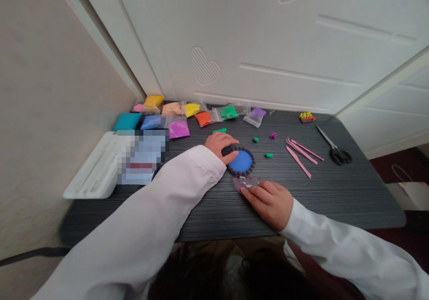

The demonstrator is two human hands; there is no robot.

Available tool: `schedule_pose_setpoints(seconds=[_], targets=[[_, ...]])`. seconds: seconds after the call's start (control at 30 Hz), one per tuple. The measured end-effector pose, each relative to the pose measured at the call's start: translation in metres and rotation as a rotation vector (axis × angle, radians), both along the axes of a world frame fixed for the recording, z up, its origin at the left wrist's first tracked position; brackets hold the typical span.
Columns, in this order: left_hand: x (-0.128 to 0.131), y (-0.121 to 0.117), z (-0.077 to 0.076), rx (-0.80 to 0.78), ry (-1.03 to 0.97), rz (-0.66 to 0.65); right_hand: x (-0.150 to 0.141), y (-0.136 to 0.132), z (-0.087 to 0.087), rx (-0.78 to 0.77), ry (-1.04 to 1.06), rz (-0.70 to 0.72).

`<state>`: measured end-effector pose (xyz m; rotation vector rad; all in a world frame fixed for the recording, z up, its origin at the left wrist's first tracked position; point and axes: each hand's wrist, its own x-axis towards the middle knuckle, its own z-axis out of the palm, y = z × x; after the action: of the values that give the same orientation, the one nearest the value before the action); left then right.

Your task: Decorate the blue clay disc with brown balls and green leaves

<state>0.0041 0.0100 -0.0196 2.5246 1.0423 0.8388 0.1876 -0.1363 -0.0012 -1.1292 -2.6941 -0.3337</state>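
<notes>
A blue clay disc (241, 160) edged with small dark balls lies flat on the black table. My left hand (222, 147) rests at its left side, with fingers spread; the thumb reaches over the rim and the index finger stretches past the far edge. Just in front of the disc is a clear pinkish plastic piece (237, 184) with a rounded edge, perhaps a protractor. My right hand (271, 202) is closed on that piece, fingertips together, covering its right part. Small green clay lumps (269, 155) and a purple lump (273, 135) lie beyond, to the right.
Pink modelling tools (299, 160) and black-handled scissors (338, 152) lie right. Bagged clay, including a green packet (229, 112) and a magenta packet (178, 129), lines the back. A white tray (97, 170) and a blurred-out screen (144, 157) stand left. A white panel (268, 36) rises behind the table.
</notes>
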Motion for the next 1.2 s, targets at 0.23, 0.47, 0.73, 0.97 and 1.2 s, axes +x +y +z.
schedule_pose_setpoints(seconds=[0.23, 0.47, 0.73, 0.97, 1.2], targets=[[0.0, 0.002, 0.0, 0.012, -0.009, -0.016, -0.003, 0.003, 0.0, -0.046, -0.007, 0.016], [0.0, 0.002, 0.0, 0.021, -0.043, -0.014, -0.006, 0.009, -0.005, -0.049, 0.018, -0.001], [0.001, 0.004, -0.001, 0.017, -0.064, -0.022, -0.017, 0.014, -0.005, -0.052, 0.06, -0.043], [-0.005, 0.0, 0.011, -0.015, -0.169, 0.08, -0.01, 0.01, -0.004, -0.134, 0.158, -0.072], [-0.012, 0.008, 0.009, -0.099, -0.335, 0.186, 0.002, 0.01, -0.002, -0.197, 0.219, -0.224]])
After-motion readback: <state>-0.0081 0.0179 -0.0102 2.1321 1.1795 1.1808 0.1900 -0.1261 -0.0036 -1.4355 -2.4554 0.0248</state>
